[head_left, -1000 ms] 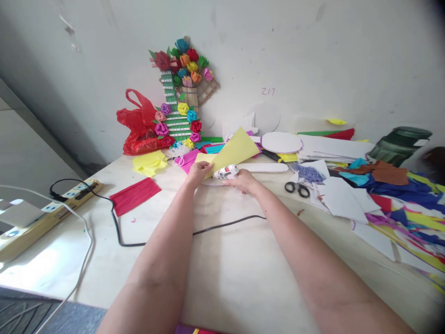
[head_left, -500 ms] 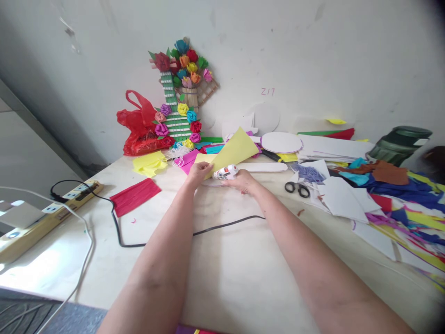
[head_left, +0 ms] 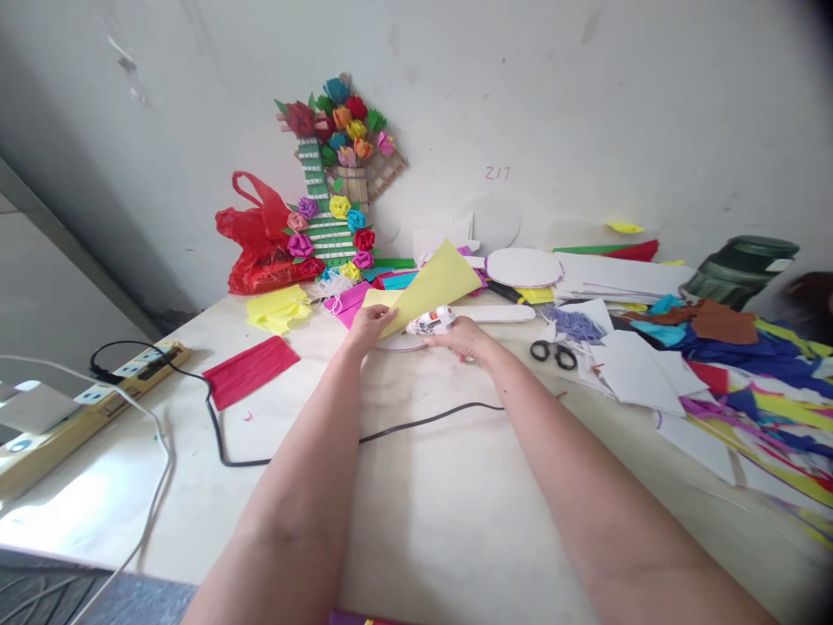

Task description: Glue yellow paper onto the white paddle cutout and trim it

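Observation:
My left hand (head_left: 372, 328) pinches the lower left part of a sheet of yellow paper (head_left: 437, 285), which stands up and is folded over. In my right hand (head_left: 465, 337) is a white glue gun (head_left: 431, 321) with a printed pattern, its tip pointing left at the paper's lower edge. Under both hands lies a white cutout with a rounded edge (head_left: 400, 345), mostly covered by the paper. A black cord (head_left: 416, 421) runs across the table beneath my forearms. Just right of the glue gun lies a white strip with a round end (head_left: 501, 313).
Black-handled scissors (head_left: 553, 353) lie to the right, near purple yarn (head_left: 578, 323) and heaped paper scraps (head_left: 768, 373). A red crepe piece (head_left: 252, 371) and a power strip (head_left: 130, 382) are at left. A paper-flower guitar (head_left: 329, 230) leans on the wall beside a red bag (head_left: 257, 243).
My right hand has drawn the glue gun slightly to the right along the yellow paper's lower edge. My left hand keeps its pinch on the paper. The whole view has shifted a little.

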The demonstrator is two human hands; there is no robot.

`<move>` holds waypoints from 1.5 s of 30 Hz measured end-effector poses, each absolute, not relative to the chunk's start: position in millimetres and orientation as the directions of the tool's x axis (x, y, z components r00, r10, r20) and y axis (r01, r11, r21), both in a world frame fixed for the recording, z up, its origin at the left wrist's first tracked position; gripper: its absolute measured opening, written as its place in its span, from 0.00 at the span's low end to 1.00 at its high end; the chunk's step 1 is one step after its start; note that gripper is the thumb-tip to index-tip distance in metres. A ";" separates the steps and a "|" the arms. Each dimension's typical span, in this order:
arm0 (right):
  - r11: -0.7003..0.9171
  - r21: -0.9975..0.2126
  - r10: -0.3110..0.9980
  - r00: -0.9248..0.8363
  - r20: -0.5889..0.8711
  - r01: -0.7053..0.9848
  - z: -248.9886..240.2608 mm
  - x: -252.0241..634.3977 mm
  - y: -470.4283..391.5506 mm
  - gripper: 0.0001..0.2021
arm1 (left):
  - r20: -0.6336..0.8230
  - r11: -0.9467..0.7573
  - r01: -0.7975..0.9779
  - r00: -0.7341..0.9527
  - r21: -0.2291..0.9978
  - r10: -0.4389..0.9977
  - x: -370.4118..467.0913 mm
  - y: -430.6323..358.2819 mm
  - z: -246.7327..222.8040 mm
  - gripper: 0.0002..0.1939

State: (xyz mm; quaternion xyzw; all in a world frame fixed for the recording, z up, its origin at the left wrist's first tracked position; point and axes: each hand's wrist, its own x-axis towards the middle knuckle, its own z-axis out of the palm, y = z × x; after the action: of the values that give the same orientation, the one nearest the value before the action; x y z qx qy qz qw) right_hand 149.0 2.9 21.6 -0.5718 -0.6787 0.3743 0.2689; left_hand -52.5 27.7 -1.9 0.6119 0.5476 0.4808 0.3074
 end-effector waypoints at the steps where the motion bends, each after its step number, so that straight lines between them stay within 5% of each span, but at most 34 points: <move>1: 0.055 -0.815 0.978 -0.195 -0.072 0.577 21.7 150.4 3.5 0.16 | 0.249 -0.208 0.368 -0.067 0.906 0.966 -52.3 27.6 -1.8 0.20; 31: -0.048 -0.782 0.998 -0.011 -0.070 0.622 24.0 177.9 15.4 0.14 | 0.265 -0.232 0.381 -0.037 0.895 0.963 -52.1 23.6 2.9 0.19; 36: -0.010 -0.879 0.998 -0.046 -0.036 0.477 25.9 183.2 12.5 0.14 | 0.263 -0.229 0.390 -0.034 0.892 0.964 -52.2 25.0 2.0 0.20; 41: 0.070 -0.992 0.950 -0.312 0.035 0.100 29.3 193.6 7.4 0.16 | 0.250 -0.218 0.397 -0.030 0.891 0.968 -51.7 25.5 2.8 0.19; 45: 0.056 -0.995 0.930 -0.358 0.083 -0.084 35.8 194.6 3.8 0.15 | 0.261 -0.238 0.436 0.009 0.868 0.965 -51.9 24.6 4.4 0.20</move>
State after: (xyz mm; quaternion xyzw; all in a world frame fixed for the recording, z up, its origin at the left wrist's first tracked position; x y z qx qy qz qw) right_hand 194.6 3.8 35.8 -0.3633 -0.5821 0.5831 0.4349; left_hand -51.9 24.6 4.4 0.6462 0.5420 0.4490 0.2950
